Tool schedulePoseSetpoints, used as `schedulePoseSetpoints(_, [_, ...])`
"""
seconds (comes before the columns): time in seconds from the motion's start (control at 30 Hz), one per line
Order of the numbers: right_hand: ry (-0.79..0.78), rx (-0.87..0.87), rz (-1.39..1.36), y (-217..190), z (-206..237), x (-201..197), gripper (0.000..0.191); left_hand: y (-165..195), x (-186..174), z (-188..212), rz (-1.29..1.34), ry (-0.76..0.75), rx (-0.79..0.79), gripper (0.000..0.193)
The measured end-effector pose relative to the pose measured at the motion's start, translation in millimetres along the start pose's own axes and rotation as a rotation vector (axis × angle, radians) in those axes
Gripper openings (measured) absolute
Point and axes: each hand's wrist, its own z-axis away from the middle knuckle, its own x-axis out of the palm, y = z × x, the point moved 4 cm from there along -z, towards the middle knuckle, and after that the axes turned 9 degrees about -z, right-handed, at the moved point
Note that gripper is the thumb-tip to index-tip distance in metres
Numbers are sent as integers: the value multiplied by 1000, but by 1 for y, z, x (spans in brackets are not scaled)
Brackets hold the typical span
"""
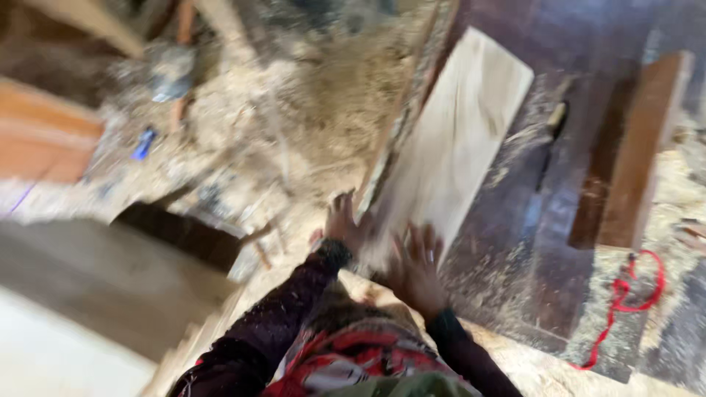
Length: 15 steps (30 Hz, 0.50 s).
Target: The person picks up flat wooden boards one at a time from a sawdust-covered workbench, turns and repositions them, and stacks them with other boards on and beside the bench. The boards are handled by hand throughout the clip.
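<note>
Both hands lie flat with fingers spread: left hand (344, 224) and right hand (416, 268) press the near end of the pale board (452, 140), left of the red cord (625, 294) on the counter (544, 242).

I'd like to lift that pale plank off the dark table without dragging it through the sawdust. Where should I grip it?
Grip the pale plank at its near end, by its two long edges, coming from the near side. It lies flat and runs away from the person, and both hands are already there: left hand at the left edge, right hand spread flat on top. The picture is blurred, so finer detail is unclear.
</note>
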Motion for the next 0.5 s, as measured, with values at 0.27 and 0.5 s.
schedulePoseSetpoints(0.27, [263, 571, -699, 82, 204, 40, 48, -27, 19, 177, -2, -70, -200, 72])
schedulePoseSetpoints(0.5, [-60, 679, -607, 56, 249, 99, 59, -52, 61, 243, 229, 69, -108, 42])
